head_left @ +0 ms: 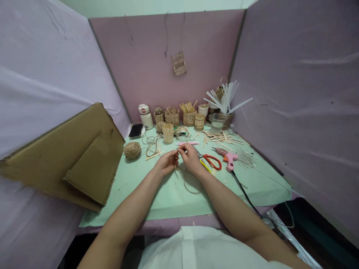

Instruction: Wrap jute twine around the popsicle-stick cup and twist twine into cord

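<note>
Both hands meet above the middle of the table, their fingertips pinched close together. My left hand (167,162) is closed on thin twine, and a short brown end shows below its fingers. My right hand (190,157) pinches at the same spot. A length of twine (192,192) loops down onto the table beneath my right wrist. Just right of that hand lie red-handled scissors (212,161) and a yellow stick-like tool (205,166). Beyond the fingers are a pink pen-like tool (187,143) and a small pale cup (168,133).
A pink glue gun (230,160) with a black cord lies right. A twine ball (132,150) sits left, beside a leaning cardboard sheet (92,164). Wooden sticks (224,138) are scattered back right. Stick-filled containers (189,117) and a white bottle (146,118) line the back.
</note>
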Demonstrator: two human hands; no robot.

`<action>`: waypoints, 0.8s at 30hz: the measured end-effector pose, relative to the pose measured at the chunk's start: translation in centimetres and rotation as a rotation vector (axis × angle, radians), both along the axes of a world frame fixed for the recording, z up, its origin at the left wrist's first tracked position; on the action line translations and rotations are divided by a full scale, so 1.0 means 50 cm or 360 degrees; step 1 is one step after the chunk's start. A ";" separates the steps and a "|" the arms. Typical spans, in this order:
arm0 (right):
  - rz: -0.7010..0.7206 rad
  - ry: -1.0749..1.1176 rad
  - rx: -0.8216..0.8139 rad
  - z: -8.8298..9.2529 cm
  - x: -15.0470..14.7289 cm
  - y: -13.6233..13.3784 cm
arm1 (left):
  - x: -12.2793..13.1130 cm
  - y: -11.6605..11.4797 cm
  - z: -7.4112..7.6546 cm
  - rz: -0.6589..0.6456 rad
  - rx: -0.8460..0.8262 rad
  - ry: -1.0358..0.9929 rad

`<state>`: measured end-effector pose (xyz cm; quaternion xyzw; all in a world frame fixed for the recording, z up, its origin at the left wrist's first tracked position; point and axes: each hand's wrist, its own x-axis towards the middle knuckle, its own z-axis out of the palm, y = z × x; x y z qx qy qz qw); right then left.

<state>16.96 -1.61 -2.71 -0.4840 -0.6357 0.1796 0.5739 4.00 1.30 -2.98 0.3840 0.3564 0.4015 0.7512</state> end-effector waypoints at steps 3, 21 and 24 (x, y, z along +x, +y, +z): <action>-0.0022 0.0067 -0.0076 -0.005 0.004 0.005 | 0.001 -0.001 -0.002 0.0138 0.0436 0.0258; -0.0282 0.0254 -0.0226 -0.024 0.017 0.026 | 0.013 -0.015 -0.001 0.0334 0.1247 0.0926; -0.0338 0.0349 -0.0235 -0.025 0.021 0.028 | 0.018 -0.022 0.003 0.0289 0.1233 0.0902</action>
